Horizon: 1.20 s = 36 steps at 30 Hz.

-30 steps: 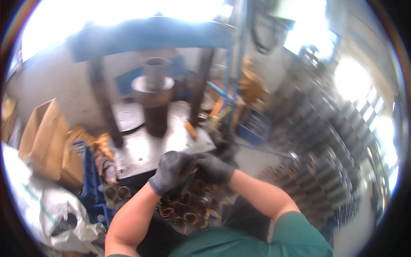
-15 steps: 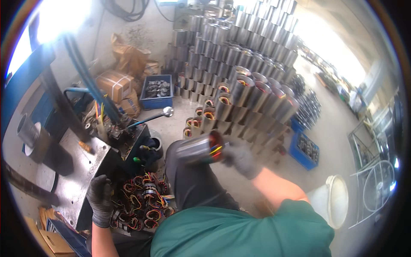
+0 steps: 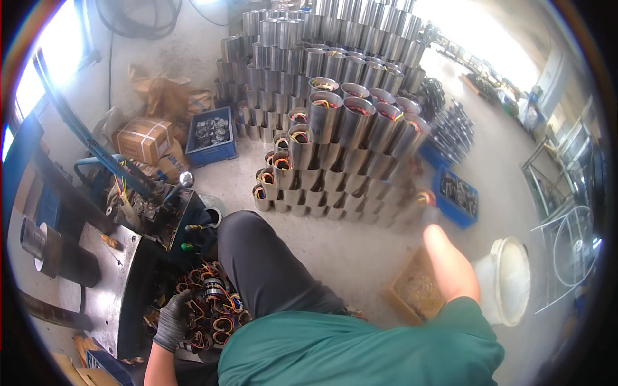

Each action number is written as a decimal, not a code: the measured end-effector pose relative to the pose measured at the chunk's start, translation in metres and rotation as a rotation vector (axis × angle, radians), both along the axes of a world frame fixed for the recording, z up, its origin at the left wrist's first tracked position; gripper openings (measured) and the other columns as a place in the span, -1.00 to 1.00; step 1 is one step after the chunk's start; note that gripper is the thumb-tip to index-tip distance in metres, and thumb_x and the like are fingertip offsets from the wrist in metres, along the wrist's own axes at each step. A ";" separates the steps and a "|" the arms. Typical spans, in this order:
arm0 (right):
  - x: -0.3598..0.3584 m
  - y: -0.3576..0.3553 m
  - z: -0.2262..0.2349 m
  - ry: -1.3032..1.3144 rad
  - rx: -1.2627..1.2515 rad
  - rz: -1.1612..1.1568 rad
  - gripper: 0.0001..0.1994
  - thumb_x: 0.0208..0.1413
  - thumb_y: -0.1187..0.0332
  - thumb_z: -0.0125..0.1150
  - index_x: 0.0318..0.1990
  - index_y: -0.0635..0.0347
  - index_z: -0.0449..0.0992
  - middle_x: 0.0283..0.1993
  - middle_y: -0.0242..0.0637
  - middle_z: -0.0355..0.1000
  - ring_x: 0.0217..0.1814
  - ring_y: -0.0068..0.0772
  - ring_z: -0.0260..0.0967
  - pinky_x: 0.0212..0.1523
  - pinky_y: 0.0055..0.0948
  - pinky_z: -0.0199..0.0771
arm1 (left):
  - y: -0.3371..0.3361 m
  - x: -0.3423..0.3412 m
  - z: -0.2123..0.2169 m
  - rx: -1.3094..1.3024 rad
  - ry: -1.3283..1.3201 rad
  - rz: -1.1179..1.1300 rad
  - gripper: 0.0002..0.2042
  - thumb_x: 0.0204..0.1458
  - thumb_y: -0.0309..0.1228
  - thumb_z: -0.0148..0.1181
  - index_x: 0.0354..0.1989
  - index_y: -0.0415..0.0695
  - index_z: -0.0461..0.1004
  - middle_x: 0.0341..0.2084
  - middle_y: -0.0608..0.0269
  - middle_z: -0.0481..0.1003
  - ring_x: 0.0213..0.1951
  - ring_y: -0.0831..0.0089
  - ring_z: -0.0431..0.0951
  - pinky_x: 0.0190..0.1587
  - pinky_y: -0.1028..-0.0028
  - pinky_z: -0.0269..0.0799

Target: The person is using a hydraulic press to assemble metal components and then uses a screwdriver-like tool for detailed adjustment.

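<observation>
Resting on a heap of wound copper coils with red, yellow and orange leads, the person's gloved left hand sits low beside the left knee, its fingers spread loosely over the windings and curled a little at the tips; whether they actually pinch one coil I cannot tell from here. The coils lie in a crate between the dark trouser leg and the steel plate of a press that stands to the person's left, with a dark cylinder lying across it and a black ball-topped lever rising just behind.

The right hand is flung out well apart from the left, the bare forearm reaching toward the stacked metal motor housings. It is smeared by motion, so how far its fingers are open, or whether they hold anything, cannot be made out. It is at the lower right edge of that stack, where the housings lie on their sides in rows, some showing coloured wiring in their open mouths.

Below the forearm sits a shallow cardboard box of small bits, and beside it a white bucket. A blue tray of parts lies near the stack's right corner, another blue crate to its left, next to a taped cardboard carton.
</observation>
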State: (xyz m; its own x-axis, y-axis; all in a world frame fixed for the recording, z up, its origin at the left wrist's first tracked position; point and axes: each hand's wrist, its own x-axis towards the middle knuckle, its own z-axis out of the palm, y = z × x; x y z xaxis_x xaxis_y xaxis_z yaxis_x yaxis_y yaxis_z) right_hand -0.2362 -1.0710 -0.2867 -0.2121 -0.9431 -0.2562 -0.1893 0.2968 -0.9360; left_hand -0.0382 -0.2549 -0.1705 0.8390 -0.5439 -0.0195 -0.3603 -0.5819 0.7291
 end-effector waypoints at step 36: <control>0.320 0.626 0.140 0.232 -1.075 2.607 -0.63 0.17 0.11 0.28 -0.03 0.18 0.60 -0.06 0.05 0.56 0.03 0.08 0.54 0.10 -0.08 0.53 | 0.078 0.066 0.023 -0.058 -0.499 0.315 -0.82 0.16 -0.53 0.28 -0.07 -0.13 0.59 -0.24 0.02 0.63 -0.17 0.01 0.65 -0.06 0.19 0.58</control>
State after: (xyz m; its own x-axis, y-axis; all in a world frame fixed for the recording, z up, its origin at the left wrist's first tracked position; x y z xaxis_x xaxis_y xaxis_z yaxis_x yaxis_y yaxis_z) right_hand 0.0837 -0.4450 -0.1464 0.6346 0.7706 -0.0595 0.6407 -0.5676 -0.5171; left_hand 0.0281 -0.1768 -0.1475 0.8601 -0.2557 0.4415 -0.4845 -0.6805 0.5498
